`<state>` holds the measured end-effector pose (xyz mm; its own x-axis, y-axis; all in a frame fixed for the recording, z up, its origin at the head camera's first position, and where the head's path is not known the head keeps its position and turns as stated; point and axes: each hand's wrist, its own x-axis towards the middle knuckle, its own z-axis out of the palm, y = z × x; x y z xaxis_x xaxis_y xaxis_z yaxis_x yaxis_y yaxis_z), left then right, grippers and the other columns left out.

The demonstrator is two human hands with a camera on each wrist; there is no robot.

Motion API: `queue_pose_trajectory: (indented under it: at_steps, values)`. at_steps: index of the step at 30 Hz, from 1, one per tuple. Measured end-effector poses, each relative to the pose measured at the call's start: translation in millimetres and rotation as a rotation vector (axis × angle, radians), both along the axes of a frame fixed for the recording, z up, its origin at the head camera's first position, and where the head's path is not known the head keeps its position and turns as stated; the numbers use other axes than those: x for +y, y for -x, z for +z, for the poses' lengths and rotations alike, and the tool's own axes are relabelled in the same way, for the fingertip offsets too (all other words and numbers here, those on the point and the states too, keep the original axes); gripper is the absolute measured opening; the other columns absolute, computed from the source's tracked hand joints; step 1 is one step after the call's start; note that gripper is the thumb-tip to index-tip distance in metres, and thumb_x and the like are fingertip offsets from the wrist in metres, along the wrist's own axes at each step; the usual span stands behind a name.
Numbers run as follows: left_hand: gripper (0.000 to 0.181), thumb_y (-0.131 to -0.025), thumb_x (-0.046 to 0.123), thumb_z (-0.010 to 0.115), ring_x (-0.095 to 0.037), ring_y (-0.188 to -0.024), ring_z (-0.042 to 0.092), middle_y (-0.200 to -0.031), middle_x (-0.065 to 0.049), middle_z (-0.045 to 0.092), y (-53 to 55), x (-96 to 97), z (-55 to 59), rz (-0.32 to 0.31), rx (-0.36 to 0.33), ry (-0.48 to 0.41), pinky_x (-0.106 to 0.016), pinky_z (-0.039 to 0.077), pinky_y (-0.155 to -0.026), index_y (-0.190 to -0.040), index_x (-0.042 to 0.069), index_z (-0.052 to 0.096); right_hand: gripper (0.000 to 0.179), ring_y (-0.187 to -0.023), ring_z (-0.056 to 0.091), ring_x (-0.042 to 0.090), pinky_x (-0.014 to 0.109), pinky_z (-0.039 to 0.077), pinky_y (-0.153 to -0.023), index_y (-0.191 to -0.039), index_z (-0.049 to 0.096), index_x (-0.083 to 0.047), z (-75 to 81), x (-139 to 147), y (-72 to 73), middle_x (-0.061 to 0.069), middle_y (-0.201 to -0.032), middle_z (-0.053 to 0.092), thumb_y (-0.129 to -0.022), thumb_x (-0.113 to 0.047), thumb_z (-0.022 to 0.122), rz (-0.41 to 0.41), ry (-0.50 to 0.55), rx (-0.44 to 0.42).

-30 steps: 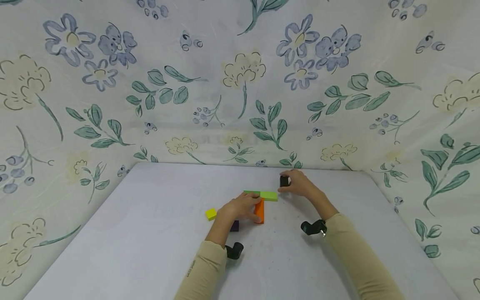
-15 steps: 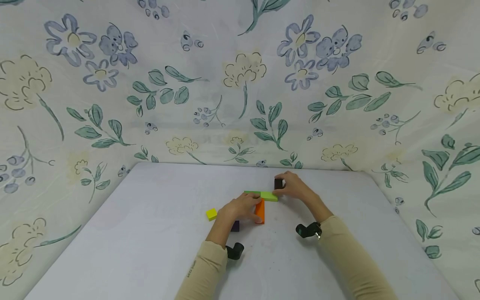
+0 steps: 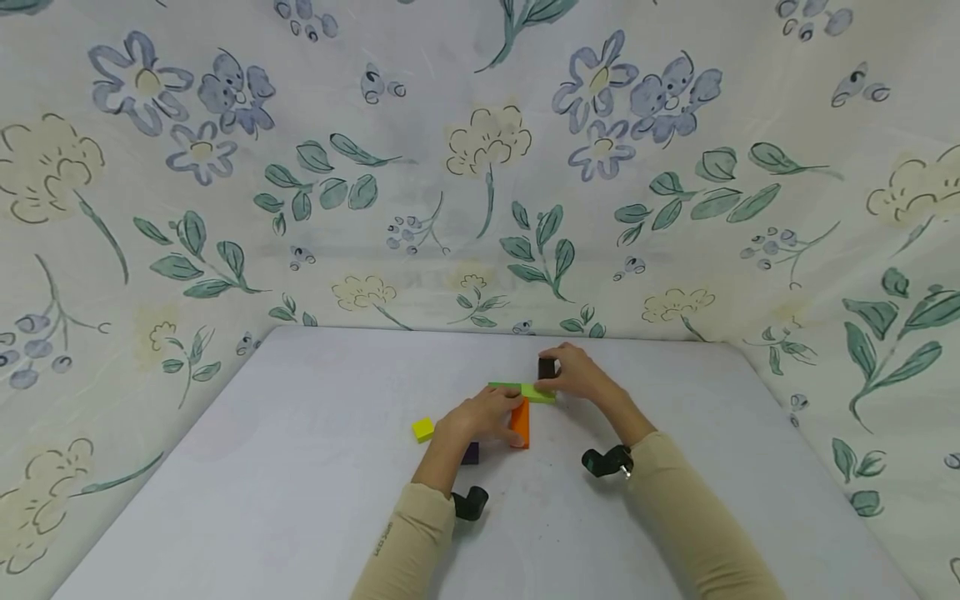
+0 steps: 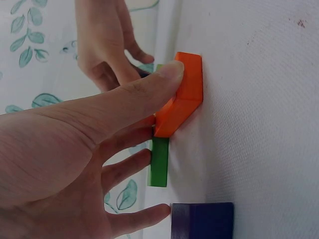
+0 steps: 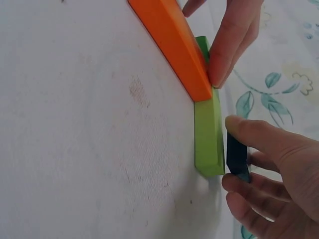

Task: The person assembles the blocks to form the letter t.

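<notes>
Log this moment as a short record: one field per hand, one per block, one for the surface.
left hand: thumb on the orange block, fingers beside it
right hand: pinches the black block, just above the right end of the green block
orange block: on edge, one end against the green block
green block: flat, crosswise behind the orange one
black block: upright in the fingers
yellow block: alone, left of the left hand
purple block: partly hidden under the left wrist
table: white, floral cloth behind
</notes>
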<state>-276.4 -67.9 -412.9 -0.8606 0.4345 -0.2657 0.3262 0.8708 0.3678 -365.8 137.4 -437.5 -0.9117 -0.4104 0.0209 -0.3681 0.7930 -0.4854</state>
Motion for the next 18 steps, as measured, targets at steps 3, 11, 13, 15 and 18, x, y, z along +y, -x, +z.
queue_pose_trajectory:
  at_steps: [3,11,13,15,18]
  values:
    - [0.073,-0.086,0.039,0.074,-0.029,-0.149,0.026,-0.158,-0.002,0.036,-0.2,0.0,0.2,0.0,-0.003,-0.005,-0.062,0.025,-0.117,-0.148,0.016,0.044,0.066,-0.105,0.055,0.03,0.04,0.055,-0.09,-0.137,0.056,-0.005,-1.1,-4,0.0,0.019,-0.128,0.056,-0.083,-0.037,0.078,-0.008,-0.004,-0.003]
    - [0.073,-0.086,0.039,0.074,-0.028,-0.149,0.026,-0.158,-0.001,0.036,-0.2,0.5,-0.9,0.0,0.001,-0.002,-0.062,0.025,-0.117,-0.148,0.016,0.045,0.065,-0.107,0.054,0.03,0.041,0.055,-0.091,-0.136,0.057,-0.005,-1.1,-14,-0.4,0.019,-0.128,0.057,-0.083,-0.037,0.078,-0.016,-0.002,-0.005]
    - [0.073,-0.086,0.038,0.075,-0.028,-0.149,0.027,-0.158,-0.001,0.036,-0.3,0.5,-1.3,0.003,0.001,-0.002,-0.062,0.025,-0.117,-0.148,0.016,0.045,0.064,-0.109,0.053,0.03,0.042,0.054,-0.092,-0.136,0.057,-0.006,-1.1,-16,0.2,0.019,-0.129,0.057,-0.084,-0.037,0.078,-0.023,-0.004,-0.007]
    - [0.073,-0.085,0.039,0.075,-0.027,-0.149,0.027,-0.158,0.0,0.037,-0.3,0.4,-1.7,0.007,0.001,-0.002,-0.061,0.025,-0.117,-0.148,0.017,0.045,0.064,-0.11,0.053,0.03,0.042,0.054,-0.093,-0.136,0.057,-0.006,-1.7,-18,1.1,0.019,-0.13,0.056,-0.084,-0.037,0.077,-0.025,-0.004,-0.005]
    - [0.072,-0.085,0.039,0.075,-0.027,-0.149,0.027,-0.158,0.001,0.037,-0.2,0.4,-2.4,0.009,0.003,-0.001,-0.061,0.025,-0.117,-0.148,0.018,0.045,0.064,-0.111,0.053,0.031,0.043,0.053,-0.093,-0.137,0.057,-0.006,-3.2,-21,2.6,0.019,-0.132,0.056,-0.084,-0.037,0.077,-0.026,0.005,0.001]
